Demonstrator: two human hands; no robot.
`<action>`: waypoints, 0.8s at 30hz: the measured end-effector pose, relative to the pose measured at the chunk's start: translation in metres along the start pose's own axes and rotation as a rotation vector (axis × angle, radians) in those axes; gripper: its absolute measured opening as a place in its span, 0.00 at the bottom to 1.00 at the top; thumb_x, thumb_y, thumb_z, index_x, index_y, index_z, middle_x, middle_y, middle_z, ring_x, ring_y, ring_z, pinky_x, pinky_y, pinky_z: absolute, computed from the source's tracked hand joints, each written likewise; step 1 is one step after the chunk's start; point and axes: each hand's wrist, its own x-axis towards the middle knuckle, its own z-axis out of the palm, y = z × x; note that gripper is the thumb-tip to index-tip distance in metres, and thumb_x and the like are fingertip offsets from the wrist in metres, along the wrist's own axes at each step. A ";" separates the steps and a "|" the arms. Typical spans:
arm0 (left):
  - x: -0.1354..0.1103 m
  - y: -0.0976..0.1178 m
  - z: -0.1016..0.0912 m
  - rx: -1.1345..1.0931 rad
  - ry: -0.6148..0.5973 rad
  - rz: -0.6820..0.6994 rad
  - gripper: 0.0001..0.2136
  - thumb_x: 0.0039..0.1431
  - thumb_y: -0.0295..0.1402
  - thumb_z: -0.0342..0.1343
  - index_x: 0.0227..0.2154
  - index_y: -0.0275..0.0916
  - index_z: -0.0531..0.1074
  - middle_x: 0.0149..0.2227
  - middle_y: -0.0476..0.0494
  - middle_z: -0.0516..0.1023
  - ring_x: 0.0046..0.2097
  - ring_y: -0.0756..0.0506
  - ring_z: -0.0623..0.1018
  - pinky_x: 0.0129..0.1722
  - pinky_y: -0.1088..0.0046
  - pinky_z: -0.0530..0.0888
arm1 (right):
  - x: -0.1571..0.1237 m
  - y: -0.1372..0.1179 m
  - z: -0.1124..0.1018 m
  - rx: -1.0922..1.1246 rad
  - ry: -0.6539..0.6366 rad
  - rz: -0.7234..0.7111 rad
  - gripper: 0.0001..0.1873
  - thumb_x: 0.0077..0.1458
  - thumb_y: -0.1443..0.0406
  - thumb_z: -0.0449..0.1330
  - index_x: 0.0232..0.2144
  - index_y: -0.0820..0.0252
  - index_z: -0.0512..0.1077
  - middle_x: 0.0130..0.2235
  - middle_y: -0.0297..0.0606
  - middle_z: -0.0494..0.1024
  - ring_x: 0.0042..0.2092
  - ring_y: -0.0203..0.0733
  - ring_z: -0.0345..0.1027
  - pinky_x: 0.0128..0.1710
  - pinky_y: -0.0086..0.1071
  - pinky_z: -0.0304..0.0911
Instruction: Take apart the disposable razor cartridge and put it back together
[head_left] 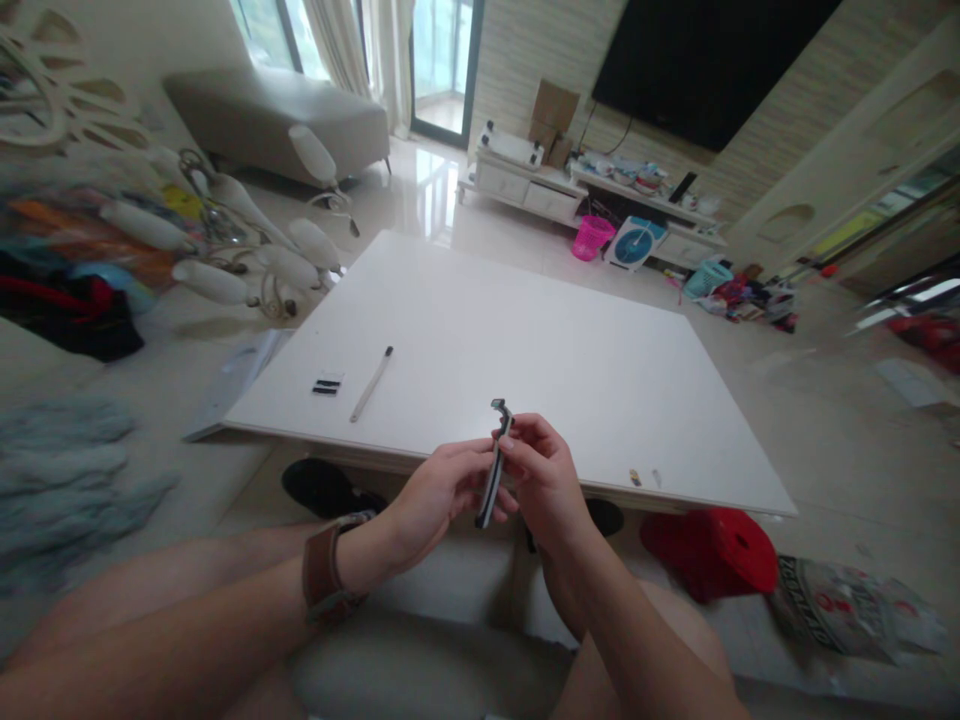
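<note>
Just over the table's near edge, my two hands hold a slim black-and-silver razor [491,485] with a curved neck and a small head at its upper end. My left hand [454,480] has its thumb and fingers round the handle from the left. From the right, my right hand [544,465] pinches it just below the neck. On the white table [525,320], left of my hands, lie a thin pale stick with a black tip [373,385] and a small clear pack with black strips [328,385]. A tiny yellow-and-dark piece [635,477] and a small clear piece [657,478] lie near the right front edge.
A red stool [712,552] and a printed bag [855,605] stand on the floor at the right. Left of the table is a chandelier [255,240] with white shades. A pink basket [592,238] and a blue fan [636,243] are by the TV cabinet.
</note>
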 end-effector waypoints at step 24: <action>0.006 -0.008 -0.007 0.183 -0.012 -0.005 0.10 0.55 0.35 0.61 0.35 0.33 0.80 0.31 0.40 0.81 0.32 0.46 0.79 0.35 0.72 0.75 | 0.006 -0.023 -0.004 0.215 0.163 0.080 0.15 0.44 0.64 0.70 0.35 0.56 0.73 0.29 0.30 0.76 0.28 0.33 0.66 0.25 0.26 0.62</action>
